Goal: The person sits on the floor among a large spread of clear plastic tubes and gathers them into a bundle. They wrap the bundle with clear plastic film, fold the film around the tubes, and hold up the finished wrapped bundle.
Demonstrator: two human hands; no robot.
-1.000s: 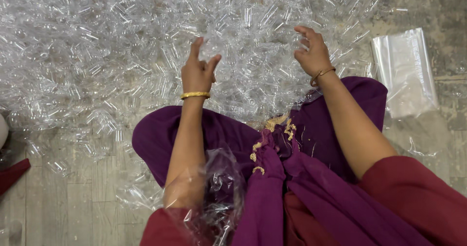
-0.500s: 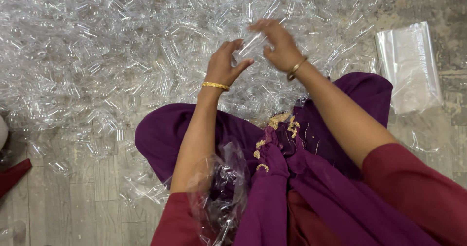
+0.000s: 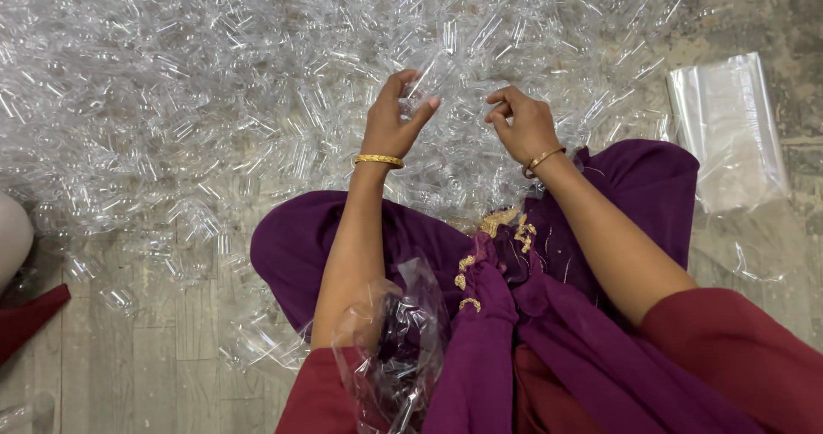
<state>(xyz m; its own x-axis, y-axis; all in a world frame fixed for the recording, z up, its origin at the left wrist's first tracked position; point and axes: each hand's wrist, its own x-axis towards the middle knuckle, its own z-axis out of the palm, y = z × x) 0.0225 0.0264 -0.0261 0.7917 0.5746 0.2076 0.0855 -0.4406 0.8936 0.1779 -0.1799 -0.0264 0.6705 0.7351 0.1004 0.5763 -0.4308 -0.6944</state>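
**Hands over the tube pile**

Nearest us: clear plastic bag (image 3: pixel 403 348) crumpled in the purple lap (image 3: pixel 600 254). Farther out, our left hand (image 3: pixel 390 125), thumb & fingers pinched on a clear tube (image 3: pixel 426 87), long axis tilted up-right. Right hand (image 3: pixel 523 125) just beside it, fingertips curled together; can't tell if they hold anything. Beyond: heap of clear tubes (image 3: pixel 214 99) on the floor; flat bags (image 3: pixel 729 134) far right.

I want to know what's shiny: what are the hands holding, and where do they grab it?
The left hand pinches a small clear plastic piece between thumb and fingertips, above the clear pile. Which part it grips cannot be told. The right hand is curled; any hold is unclear.
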